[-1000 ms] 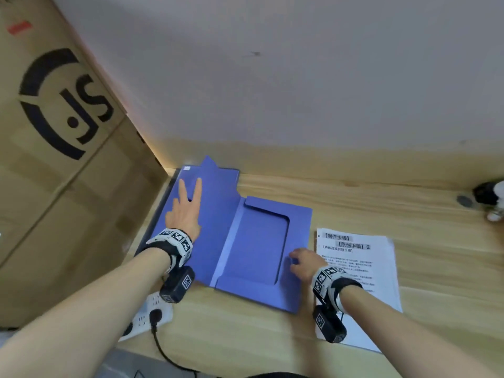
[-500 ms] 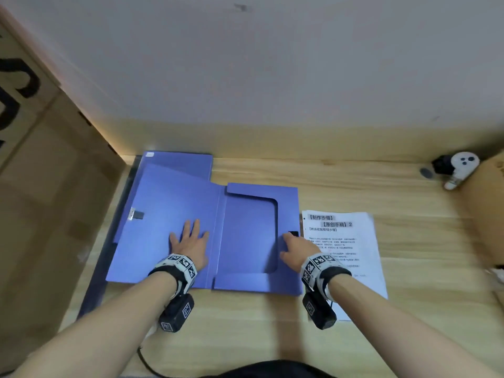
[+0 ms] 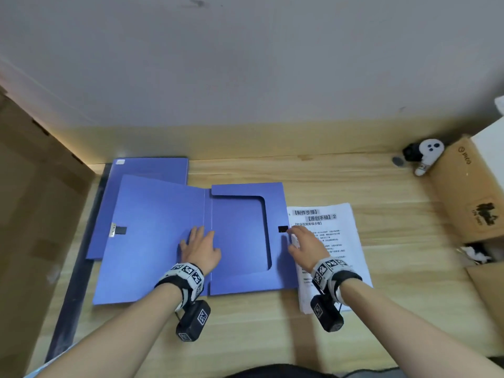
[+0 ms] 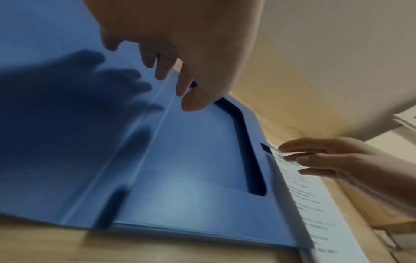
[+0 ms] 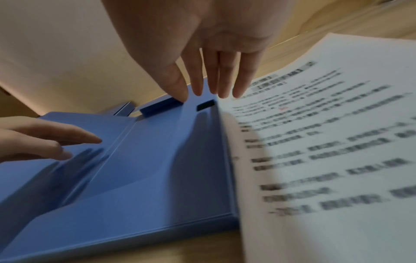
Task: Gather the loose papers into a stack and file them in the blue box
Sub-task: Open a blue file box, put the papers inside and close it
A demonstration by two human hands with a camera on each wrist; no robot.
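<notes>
The blue box [image 3: 240, 238] lies open on the wooden table, its lid [image 3: 152, 241] folded flat to the left and its shallow tray with a cut-out flap to the right. My left hand [image 3: 200, 248] is spread, fingers straight, over the lid beside the spine; the left wrist view shows my left hand [image 4: 180, 53] casting a shadow there, and whether it touches I cannot tell. A stack of printed papers [image 3: 335, 227] lies against the box's right edge. My right hand [image 3: 305, 246] reaches with straight fingers over the stack's left edge, holding nothing.
A second blue folder [image 3: 152, 166] lies under the lid at the back left. Large cardboard [image 3: 32, 214] walls the left side. At the right stand a cardboard box [image 3: 469, 192] and a white controller [image 3: 425, 154]. The wall runs close behind the table.
The lid went from propped up to lying flat. My left hand slid back along it toward the spine. My right hand moved off the box's right rim onto the papers' edge.
</notes>
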